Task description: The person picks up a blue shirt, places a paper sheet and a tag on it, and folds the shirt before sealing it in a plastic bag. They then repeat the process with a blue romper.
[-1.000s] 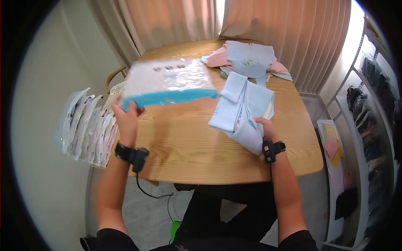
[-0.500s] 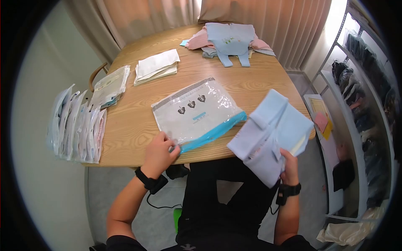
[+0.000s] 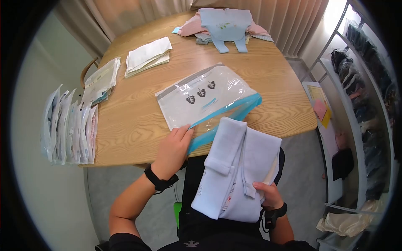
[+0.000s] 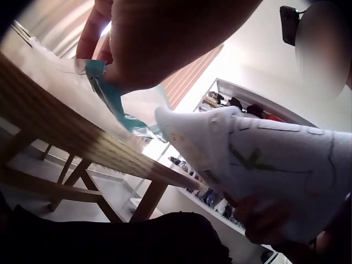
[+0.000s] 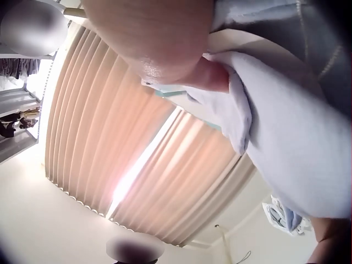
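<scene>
A clear plastic zip bag (image 3: 201,92) with dark leaf prints lies flat on the table, its blue-edged mouth toward the person and parted. At the near left corner of that mouth, my left hand (image 3: 173,148) pinches the blue edge (image 4: 113,99). My right hand (image 3: 270,195) grips a folded pale blue garment (image 3: 238,175) by its right side, thumb on top, the other fingers hidden beneath. The garment is held over the lap, its upper end right at the bag's mouth. In the right wrist view the thumb (image 5: 212,77) presses on the cloth.
Filled clear bags (image 3: 71,129) stand in a row at the table's left edge, with flat packages (image 3: 100,81) behind them. White sheets (image 3: 148,56) lie farther back. Pink and blue clothes (image 3: 226,27) are piled at the far end. A shelf rack (image 3: 356,104) stands at the right.
The bag has come down from the air at left onto the table, and its blue mouth has parted. The garment has moved toward the person, then left to the bag's mouth.
</scene>
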### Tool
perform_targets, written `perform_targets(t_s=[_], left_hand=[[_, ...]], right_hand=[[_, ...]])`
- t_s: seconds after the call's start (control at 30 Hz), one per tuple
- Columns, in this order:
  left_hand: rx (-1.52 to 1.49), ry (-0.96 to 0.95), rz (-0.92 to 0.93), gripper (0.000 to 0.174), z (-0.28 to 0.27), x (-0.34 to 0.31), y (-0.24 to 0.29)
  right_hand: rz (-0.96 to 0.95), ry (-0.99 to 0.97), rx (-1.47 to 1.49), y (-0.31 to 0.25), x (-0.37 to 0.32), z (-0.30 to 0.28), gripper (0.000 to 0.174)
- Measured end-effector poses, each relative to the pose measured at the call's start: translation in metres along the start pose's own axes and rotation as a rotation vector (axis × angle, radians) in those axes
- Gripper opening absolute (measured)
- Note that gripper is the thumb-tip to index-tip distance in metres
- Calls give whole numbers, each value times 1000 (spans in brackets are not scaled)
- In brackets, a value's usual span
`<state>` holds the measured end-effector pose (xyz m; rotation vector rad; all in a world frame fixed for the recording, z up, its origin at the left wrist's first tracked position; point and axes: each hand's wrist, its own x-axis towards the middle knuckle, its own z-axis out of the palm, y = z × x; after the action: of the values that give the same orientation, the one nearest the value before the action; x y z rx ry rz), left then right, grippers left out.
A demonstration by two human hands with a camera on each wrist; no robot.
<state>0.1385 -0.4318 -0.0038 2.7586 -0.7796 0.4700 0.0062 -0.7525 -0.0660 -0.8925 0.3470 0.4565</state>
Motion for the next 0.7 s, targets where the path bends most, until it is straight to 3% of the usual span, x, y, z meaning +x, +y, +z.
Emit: perform_targets(t_s=[0.07,0.3,0.53,0.63,0.7], left_hand=[[-44,58,-2,46,0,0,5],[-212,0,74,56,-7,-5,31],[-223,-24,47,55,-15,-22,43],[-188,84,46,45,-10,-28,42],[-256,139,-17,39,-5,-33,46]], right_hand=[[-17,22,30,2,5,2,64],[-136,179,32,-17,27,21,59],[-285,308,107,-22,44,34,52],[-96,227,299,-17,52,21,50],[-120,230,317,-16,53,26,49]])
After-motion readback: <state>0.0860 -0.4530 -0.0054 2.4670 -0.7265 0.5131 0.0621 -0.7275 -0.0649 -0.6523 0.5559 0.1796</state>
